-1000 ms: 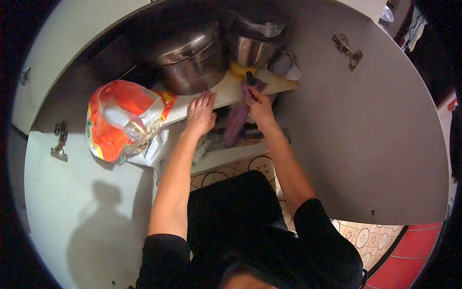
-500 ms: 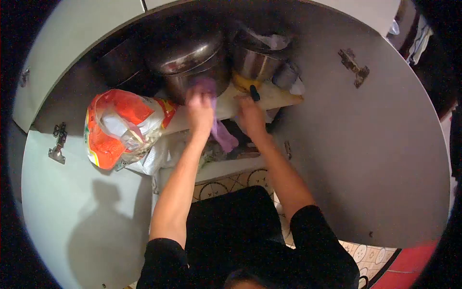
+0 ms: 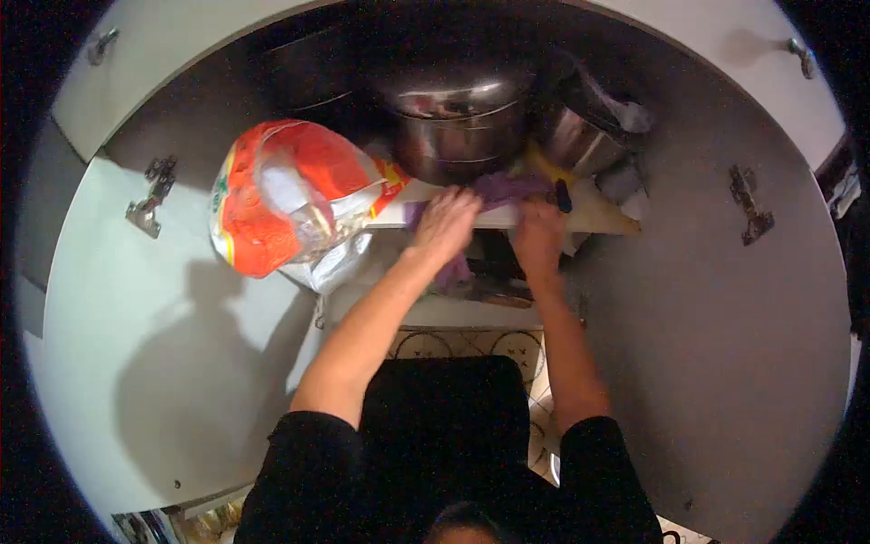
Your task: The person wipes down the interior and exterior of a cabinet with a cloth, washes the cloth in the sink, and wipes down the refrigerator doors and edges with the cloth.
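A purple cloth (image 3: 507, 189) lies bunched along the front edge of the cupboard shelf (image 3: 494, 218), one end hanging below it. My left hand (image 3: 444, 224) grips part of the cloth at this edge. My right hand (image 3: 538, 238), a little blurred, is closed at the cloth's right end; what its fingers hold is hidden. A small black object (image 3: 563, 196) shows right beside its fingertips. Behind the cloth stands a large lidded metal pot (image 3: 462, 140).
A red and white plastic bag (image 3: 299, 195) sits at the shelf's left. Toward the right stand a smaller metal pot (image 3: 575, 136), something yellow (image 3: 546, 167) and a grey cup-like item (image 3: 619, 181). Both cupboard doors, left (image 3: 163, 363) and right (image 3: 716, 354), are swung open. Patterned floor tiles (image 3: 467, 343) show below.
The view has shifted, so the cupboard appears farther right. My left hand has moved from in front of the large pot to the shelf edge, and the cloth now spreads toward my right hand.
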A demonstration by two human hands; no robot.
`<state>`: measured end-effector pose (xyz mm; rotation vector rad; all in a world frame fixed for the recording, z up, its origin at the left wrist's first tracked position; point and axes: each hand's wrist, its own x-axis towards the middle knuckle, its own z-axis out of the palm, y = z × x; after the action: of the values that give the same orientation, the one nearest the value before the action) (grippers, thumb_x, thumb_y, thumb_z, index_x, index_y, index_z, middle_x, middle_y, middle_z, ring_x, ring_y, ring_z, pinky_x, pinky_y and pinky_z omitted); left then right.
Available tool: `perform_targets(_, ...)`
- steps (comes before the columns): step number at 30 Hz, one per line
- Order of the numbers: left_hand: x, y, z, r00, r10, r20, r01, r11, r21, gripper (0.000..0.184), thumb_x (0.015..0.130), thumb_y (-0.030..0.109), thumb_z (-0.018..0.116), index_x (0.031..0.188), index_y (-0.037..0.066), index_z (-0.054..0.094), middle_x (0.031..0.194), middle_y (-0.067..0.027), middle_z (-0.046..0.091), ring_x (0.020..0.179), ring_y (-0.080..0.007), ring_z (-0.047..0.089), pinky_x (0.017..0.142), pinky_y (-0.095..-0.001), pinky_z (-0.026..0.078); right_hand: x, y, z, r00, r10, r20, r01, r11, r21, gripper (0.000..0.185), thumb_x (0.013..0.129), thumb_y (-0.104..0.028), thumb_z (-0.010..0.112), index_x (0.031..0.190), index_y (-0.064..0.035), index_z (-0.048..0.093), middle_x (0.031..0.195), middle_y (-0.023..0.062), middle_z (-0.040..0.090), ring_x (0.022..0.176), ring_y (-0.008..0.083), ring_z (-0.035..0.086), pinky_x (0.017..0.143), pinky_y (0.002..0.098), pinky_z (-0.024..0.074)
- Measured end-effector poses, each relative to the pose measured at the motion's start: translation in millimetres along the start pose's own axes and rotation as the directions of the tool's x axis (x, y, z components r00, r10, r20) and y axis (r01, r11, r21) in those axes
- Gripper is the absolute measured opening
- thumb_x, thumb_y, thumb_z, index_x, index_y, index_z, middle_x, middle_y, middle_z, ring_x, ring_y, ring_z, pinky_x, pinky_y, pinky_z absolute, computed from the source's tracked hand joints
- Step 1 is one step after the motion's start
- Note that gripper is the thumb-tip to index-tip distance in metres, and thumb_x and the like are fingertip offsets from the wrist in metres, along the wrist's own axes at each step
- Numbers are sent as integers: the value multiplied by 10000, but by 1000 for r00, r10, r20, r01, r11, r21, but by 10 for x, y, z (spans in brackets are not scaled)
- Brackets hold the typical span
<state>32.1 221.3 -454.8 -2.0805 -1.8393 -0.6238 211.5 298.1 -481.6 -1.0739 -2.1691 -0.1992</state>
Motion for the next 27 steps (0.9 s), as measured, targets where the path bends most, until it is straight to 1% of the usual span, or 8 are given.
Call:
perform_targets(3, -463, -435, -439, 987, -139, 75, 123, 973, 194, 269, 792, 59, 522, 1050, 40, 592, 1070, -107, 576, 1025, -302, 518, 872, -439, 430, -9, -40, -6, 1000, 11, 0, -11, 999, 32, 265, 766, -71, 571, 1026, -53, 619, 1025, 153, 609, 974, 354, 553, 883, 469, 418)
perform_targets(7, -804, -485, -708, 982, -171, -84, 184, 964, 191, 289, 784, 37, 529, 1062, 25, 606, 1085, -86, 572, 984, -285, 516, 868, -412, 430, -21, -8, -17, 999, -34, -26, 35, 997, 62, 295, 759, -46, 582, 1053, -57, 605, 1065, 146, 601, 1007, 355, 539, 909, 469, 406)
perform_targets(10, -1183, -208, -671, 842, -298, -449, 305, 951, -57, 368, 808, 15, 580, 1175, 20, 582, 1123, -162, 536, 1011, -341, 522, 863, -419, 449, 12, -106, -91, 1000, -14, -13, 16, 996, 93, 312, 761, -45, 586, 1072, -49, 590, 1103, 149, 591, 1029, 371, 532, 942, 477, 403)
perform_targets(12, -1383, -145, -645, 672, -498, -547, 393, 867, -307, 399, 828, 4, 614, 1223, 44, 573, 1112, -242, 506, 1031, -394, 524, 839, -442, 459, 37, -126, -141, 1000, 1, 8, -1, 997, 78, 324, 762, -48, 586, 1087, -52, 585, 1142, 132, 580, 1049, 364, 522, 952, 473, 399)
perform_targets(16, -1397, -879, -571, 754, -445, -483, 506, 862, -5, 386, 860, 51, 596, 1245, 32, 565, 1057, -256, 507, 988, -417, 521, 814, -453, 452, -16, -78, -72, 999, 19, 46, -22, 998, 64, 348, 764, -63, 586, 1112, -77, 579, 1184, 111, 564, 1098, 340, 501, 971, 470, 385)
perform_targets(19, -963, -1087, -879, 806, -364, -467, 447, 891, 77, 172, 836, 39, 559, 978, 22, 653, 1011, -243, 577, 888, -409, 568, 774, -490, 471, -7, -26, 22, 998, 11, 57, -15, 997, 74, 360, 764, -82, 595, 1123, -99, 576, 1200, 106, 558, 1143, 327, 484, 1001, 483, 356)
perform_targets(22, -715, -1464, -866, 883, -409, -229, 456, 865, 210, 180, 826, 64, 536, 961, 28, 650, 891, -219, 616, 800, -394, 607, 729, -492, 491, -20, -6, 62, 1000, -6, 30, 6, 1000, 10, 360, 767, -109, 608, 1126, -109, 577, 1206, 103, 559, 1158, 318, 484, 1027, 497, 327)
perform_targets(27, -807, -1194, -1006, 874, -480, -75, 485, 855, 182, 220, 842, 109, 534, 1032, 42, 624, 908, -238, 614, 838, -391, 620, 714, -485, 504, -50, -57, 5, 1000, -13, 22, 12, 1000, 14, 331, 788, -139, 607, 1117, -109, 581, 1154, 101, 579, 1112, 306, 515, 983, 478, 364)
